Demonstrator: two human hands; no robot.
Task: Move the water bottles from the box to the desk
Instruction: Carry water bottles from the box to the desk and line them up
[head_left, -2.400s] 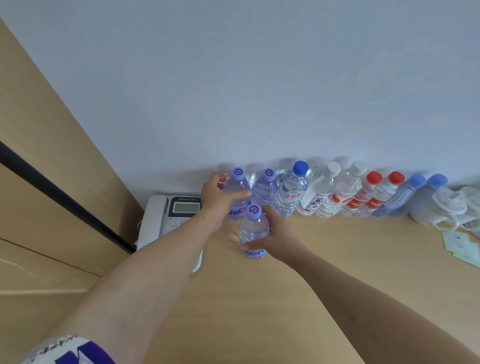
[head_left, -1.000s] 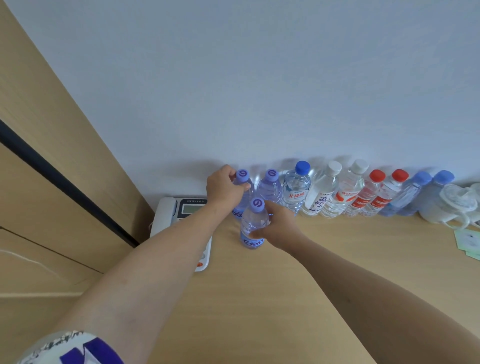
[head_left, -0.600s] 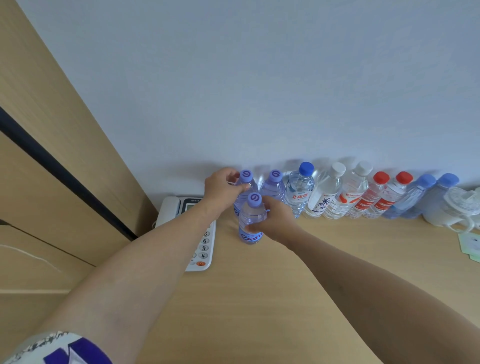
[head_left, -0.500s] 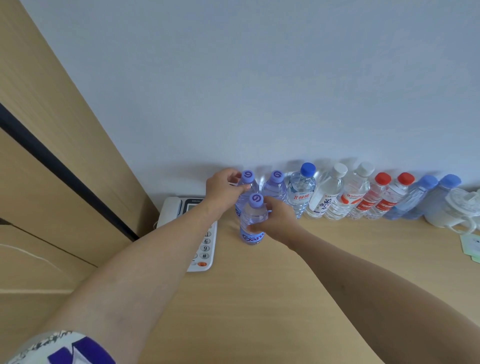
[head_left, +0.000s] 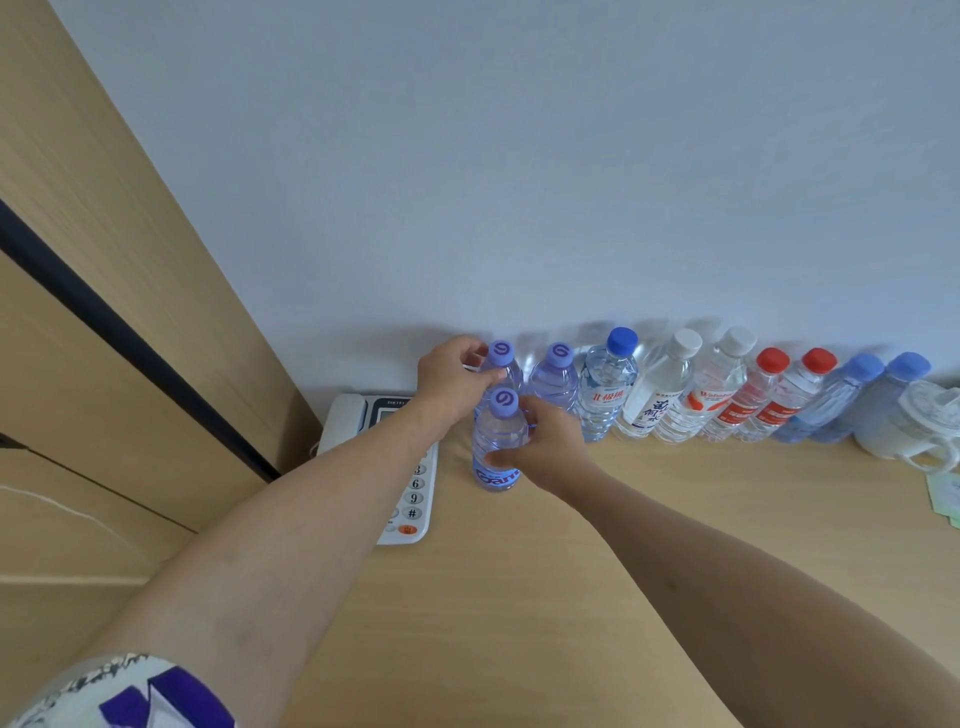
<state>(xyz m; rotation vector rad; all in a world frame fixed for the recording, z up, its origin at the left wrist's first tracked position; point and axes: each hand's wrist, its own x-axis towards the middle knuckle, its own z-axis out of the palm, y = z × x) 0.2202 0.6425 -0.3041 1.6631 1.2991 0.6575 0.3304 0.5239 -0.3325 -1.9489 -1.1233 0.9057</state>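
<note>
Our right hand (head_left: 545, 444) grips the front bottle (head_left: 496, 447) standing on the surface (head_left: 519, 597); our left hand (head_left: 449, 382) holds the leftmost bottle (head_left: 506, 366) in the wall row, beside the telephone (head_left: 387, 467).

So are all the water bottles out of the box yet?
Lots are: a row of bottles already stands on the desk along the wall. In hand now: the left hand grips the leftmost purple-capped bottle, and the right hand holds another purple-capped bottle standing in front of the row. The box is out of view, so I can't tell what's left.
</note>
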